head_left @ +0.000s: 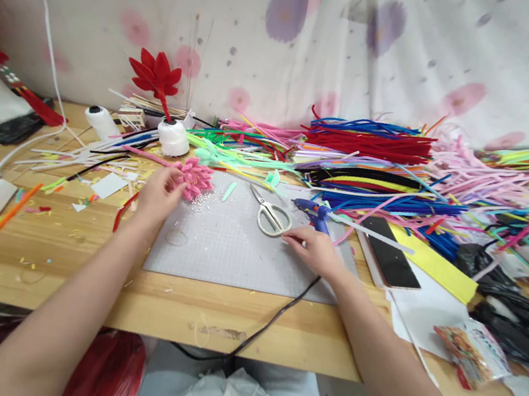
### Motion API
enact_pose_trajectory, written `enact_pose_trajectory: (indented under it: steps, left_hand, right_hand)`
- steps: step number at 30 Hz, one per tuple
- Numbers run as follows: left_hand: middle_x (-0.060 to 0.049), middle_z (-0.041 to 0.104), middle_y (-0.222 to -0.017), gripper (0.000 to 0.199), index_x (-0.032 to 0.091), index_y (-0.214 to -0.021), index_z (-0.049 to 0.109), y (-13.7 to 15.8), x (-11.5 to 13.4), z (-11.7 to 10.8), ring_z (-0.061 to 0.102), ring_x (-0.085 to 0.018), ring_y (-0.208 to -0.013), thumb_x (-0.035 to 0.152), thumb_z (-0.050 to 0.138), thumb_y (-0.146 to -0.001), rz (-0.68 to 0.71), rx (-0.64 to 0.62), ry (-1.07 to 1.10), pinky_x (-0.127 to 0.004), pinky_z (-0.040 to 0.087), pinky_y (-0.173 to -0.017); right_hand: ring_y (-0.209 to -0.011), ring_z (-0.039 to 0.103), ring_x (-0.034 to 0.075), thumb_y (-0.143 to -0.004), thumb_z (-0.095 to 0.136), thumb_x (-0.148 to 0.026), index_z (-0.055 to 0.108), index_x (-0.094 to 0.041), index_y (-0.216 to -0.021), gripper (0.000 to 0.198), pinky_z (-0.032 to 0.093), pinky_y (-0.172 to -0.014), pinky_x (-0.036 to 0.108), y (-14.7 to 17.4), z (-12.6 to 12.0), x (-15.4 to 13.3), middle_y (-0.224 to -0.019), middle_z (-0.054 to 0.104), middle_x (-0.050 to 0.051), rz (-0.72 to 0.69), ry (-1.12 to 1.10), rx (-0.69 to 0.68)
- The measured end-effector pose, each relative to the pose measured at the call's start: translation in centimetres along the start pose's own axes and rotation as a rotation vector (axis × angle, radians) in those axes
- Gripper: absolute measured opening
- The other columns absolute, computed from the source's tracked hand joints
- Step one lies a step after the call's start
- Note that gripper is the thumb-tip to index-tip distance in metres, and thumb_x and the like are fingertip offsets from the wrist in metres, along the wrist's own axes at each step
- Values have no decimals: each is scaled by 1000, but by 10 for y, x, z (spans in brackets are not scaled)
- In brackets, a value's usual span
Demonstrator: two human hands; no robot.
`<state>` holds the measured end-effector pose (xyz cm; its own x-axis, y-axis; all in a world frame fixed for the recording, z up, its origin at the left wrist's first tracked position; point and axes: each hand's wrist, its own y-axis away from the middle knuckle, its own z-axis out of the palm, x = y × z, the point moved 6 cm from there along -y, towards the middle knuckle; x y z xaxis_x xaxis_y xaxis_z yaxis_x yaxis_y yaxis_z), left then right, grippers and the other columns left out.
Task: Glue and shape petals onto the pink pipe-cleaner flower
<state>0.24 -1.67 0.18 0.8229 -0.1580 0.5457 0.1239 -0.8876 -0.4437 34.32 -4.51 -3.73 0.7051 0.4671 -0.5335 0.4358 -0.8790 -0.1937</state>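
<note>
My left hand (159,195) is closed at a pink fuzzy flower (195,178), with fingertips on its petals. The flower's pink stem (147,155) runs off to the left. Small white beads (200,204) lie scattered just below the petals on the grey cutting mat (234,257). My right hand (311,248) has its fingers drawn together, their tips at the handle loop of the pale-handled scissors (274,220). Whether they grip the loop or a tiny item, I cannot make out. Right behind that hand lies a blue glue gun (311,212).
Bundles of coloured pipe cleaners (369,144) line the back. A red flower (156,75) stands in a white thread spool (173,139). On the right are a phone (392,253), yellow sheet (436,264) and snack packet (472,351). A black cord (274,321) crosses the table's front edge.
</note>
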Motion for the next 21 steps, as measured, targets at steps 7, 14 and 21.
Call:
enact_pose_trajectory:
  steps: [7, 14, 21]
  left_hand:
    - [-5, 59, -89, 23, 19, -99, 56, 39, 25, 49, 56, -19, -82, 29, 51, -79, 3, -178, -125, -29, 40, -69]
    - [-5, 60, -98, 27, 25, -99, 65, 37, 16, 61, 57, -21, -90, 31, 44, -85, -10, -261, -247, -29, 38, -65]
    - [-5, 60, -98, 24, 23, -92, 66, 35, 21, 62, 58, -20, -85, 32, 45, -84, -21, -253, -307, -28, 37, -61]
  right_hand:
    - [-51, 50, 12, -74, 54, -52, 58, -20, -63, 34, 36, -52, 25, 28, -29, 47, -52, 55, -1, 384, -75, -302]
    - [-49, 35, 10, -61, 64, -60, 39, -21, -60, 46, 26, -49, 25, 22, -51, 75, -52, 42, -5, 451, 154, 137]
    - [-76, 54, 20, -62, 65, -56, 55, -17, -90, 48, 41, -66, 31, -2, -26, 69, -83, 59, 7, 375, 67, 292]
